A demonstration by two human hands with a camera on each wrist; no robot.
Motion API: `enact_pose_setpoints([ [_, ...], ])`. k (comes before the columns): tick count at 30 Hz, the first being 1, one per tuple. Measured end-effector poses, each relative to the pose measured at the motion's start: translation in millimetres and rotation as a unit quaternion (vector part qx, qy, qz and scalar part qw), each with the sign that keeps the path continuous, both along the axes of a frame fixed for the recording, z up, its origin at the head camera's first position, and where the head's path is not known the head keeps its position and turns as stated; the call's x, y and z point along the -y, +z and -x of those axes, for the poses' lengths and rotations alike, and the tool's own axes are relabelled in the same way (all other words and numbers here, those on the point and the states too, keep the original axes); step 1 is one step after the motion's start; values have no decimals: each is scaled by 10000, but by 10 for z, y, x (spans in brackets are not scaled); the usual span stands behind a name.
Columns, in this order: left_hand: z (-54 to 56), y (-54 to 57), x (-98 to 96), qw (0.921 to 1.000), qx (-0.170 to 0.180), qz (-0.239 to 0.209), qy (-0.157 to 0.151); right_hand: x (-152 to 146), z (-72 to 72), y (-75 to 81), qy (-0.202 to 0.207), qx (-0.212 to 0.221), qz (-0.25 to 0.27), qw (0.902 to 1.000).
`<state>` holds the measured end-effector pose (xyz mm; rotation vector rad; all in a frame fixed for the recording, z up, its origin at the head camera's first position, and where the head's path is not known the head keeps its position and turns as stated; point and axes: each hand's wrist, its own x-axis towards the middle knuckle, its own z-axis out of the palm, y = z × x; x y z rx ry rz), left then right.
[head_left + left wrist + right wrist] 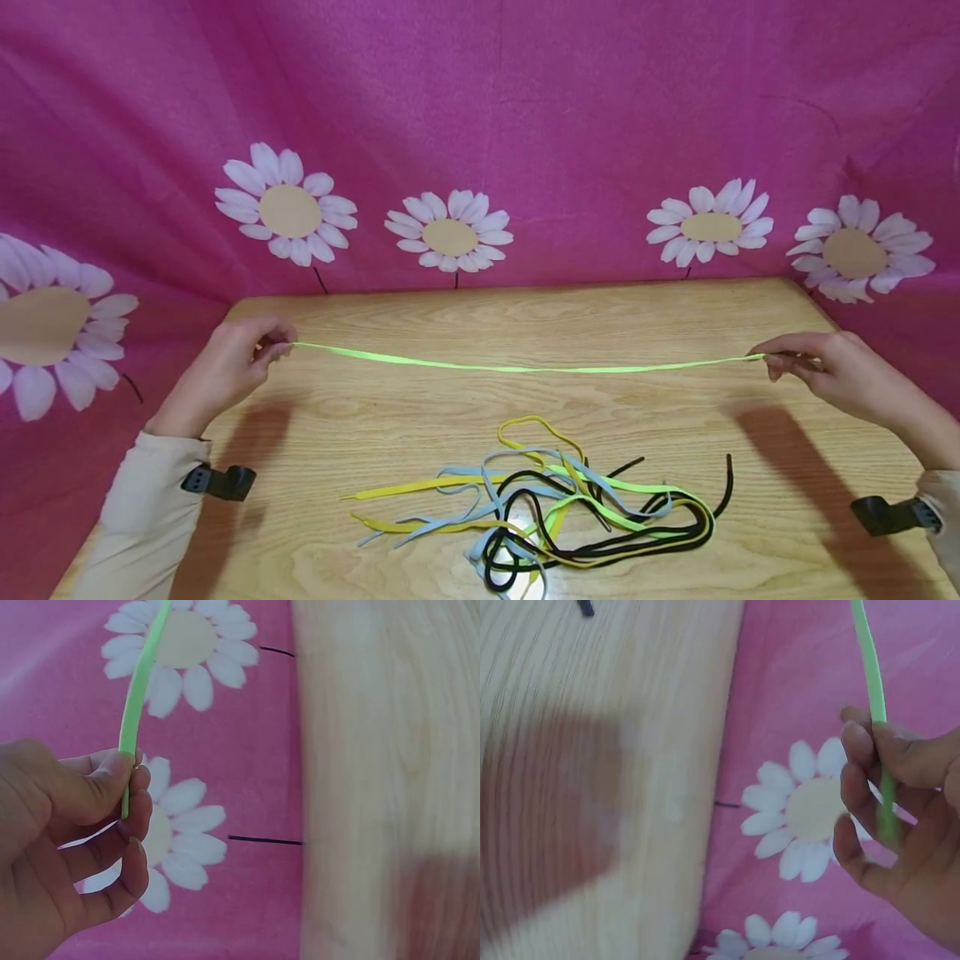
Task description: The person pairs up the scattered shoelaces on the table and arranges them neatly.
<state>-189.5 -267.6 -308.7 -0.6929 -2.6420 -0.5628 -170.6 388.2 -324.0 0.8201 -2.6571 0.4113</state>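
A bright green flat shoelace stretches across the head view, sagging slightly in the middle above the table. My left hand pinches one end of it between thumb and index finger; in the left wrist view a short tip of the lace pokes out below the thumb. At the other end, my right hand pinches it the same way, and in the right wrist view a tail of the lace hangs down past the fingers. Both hands are held wide apart over the table.
On the wooden table, nearer me, lies a tangle of laces: black, yellow, light blue and more green. A pink cloth with daisies hangs behind the table and at its sides.
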Motion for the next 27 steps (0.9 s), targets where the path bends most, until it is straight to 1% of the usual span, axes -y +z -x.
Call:
enact_pose_setpoints([
  [3, 55, -53, 44, 10000, 38, 16, -17, -72, 55, -44, -5, 188, 55, 9998],
  [6, 118, -105, 76, 9999, 96, 60, 42, -115, 127, -92, -180, 256, 140, 9994],
  [8, 175, -140, 86, 9999, 13, 146, 65, -139, 187, -110, -444, 314, 268, 9982],
  [10, 243, -179, 84, 9996, -116, 252, -15, -156, 258, -125, -852, 383, 433, 9947],
  [13, 339, -248, 67, 9992, -197, 336, -105, -183, 385, -164, -1303, 390, 511, 9894],
  [14, 370, -269, 59, 9992, -142, 342, -128, -188, 433, -185, -1380, 371, 495, 9885],
  [15, 395, -287, 49, 9993, -35, 356, -84, -189, 480, -208, -1437, 373, 490, 9877],
  [19, 488, -344, 5, 9975, 547, 369, 265, -186, 631, -320, -1227, 463, 559, 9898],
  [22, 558, -386, -12, 9945, 855, 352, 498, -173, 699, -394, -1263, 613, 650, 9880],
  [24, 605, -429, -9, 9935, 911, 302, 609, -166, 729, -434, -1495, 753, 679, 9836],
  [27, 658, -503, -2, 9930, 870, 224, 769, -172, 767, -487, -1975, 1007, 684, 9727],
])
